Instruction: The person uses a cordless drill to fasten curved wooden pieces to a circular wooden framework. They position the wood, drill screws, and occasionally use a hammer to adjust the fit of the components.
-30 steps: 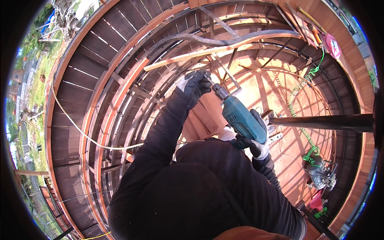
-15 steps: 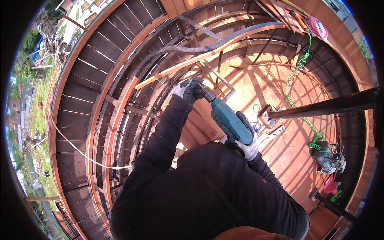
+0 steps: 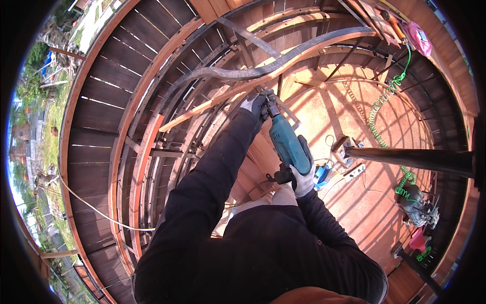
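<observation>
Drill (image 3: 290, 146) sits mid-frame, right hand (image 3: 302, 179) clamped round its rear, likely bearing its weight, left hand (image 3: 259, 105) bunched at the chuck (image 3: 274, 109), probably steadying it, whether fingers grip can't tell.

Drill body (image 3: 291, 144) looks like smooth teal plastic, chuck (image 3: 274, 109) is shiny bare metal. Gloves (image 3: 304, 182) seem to be pale cloth with a dark coating (could be rubber, can't really tell). Sleeves (image 3: 202, 185) are matt black cloth. Slatted wall (image 3: 93, 126) is dull dark wood, post (image 3: 415, 156) has a glossy streak, and the coiled hose (image 3: 374, 115) looks like shiny green plastic.
</observation>
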Demonstrator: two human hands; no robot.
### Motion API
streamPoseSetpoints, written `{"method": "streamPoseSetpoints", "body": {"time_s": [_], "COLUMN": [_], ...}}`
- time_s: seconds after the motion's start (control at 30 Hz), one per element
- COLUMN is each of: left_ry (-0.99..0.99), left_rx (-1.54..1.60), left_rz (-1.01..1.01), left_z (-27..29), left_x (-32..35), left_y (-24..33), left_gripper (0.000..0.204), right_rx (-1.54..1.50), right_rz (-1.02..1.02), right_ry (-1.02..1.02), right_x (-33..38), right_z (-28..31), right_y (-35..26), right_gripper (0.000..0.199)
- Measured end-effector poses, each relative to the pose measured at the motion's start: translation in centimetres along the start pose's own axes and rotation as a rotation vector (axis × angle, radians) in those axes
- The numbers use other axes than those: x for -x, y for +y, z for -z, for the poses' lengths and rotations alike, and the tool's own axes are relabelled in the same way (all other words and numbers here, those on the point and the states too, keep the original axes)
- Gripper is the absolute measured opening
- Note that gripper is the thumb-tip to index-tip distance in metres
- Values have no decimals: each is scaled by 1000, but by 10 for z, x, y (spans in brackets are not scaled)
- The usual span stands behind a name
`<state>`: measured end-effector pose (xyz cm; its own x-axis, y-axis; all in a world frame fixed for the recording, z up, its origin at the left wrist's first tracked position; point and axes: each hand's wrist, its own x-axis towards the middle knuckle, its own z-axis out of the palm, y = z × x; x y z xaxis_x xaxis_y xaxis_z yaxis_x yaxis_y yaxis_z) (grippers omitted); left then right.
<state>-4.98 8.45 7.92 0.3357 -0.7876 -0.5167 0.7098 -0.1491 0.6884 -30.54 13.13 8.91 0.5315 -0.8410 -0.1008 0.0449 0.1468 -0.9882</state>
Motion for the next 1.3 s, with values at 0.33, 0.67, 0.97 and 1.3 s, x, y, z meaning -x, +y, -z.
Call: {"method": "streamPoseSetpoints", "body": {"time_s": [0.33, 0.67, 0.97, 1.3], "left_ry": [54, 61, 49, 50], "left_rx": [21, 32, 76, 16], "left_rz": [-14, 2, 0, -6], "left_z": [-5, -1, 6, 6], "left_x": [-43, -57, -59, -55], "left_y": [-7, -6, -10, -8], "left_gripper": [23, 30, 29, 28], "right_rx": [-121, -28, -46, 33], "right_rz": [23, 9, 14, 63], "right_ry": [-25, -30, -20, -15], "right_x": [-48, -63, -64, -64], "right_z": [7, 11, 7, 8], "right_y": [8, 19, 20, 31], "right_gripper": [89, 95, 96, 96]}}
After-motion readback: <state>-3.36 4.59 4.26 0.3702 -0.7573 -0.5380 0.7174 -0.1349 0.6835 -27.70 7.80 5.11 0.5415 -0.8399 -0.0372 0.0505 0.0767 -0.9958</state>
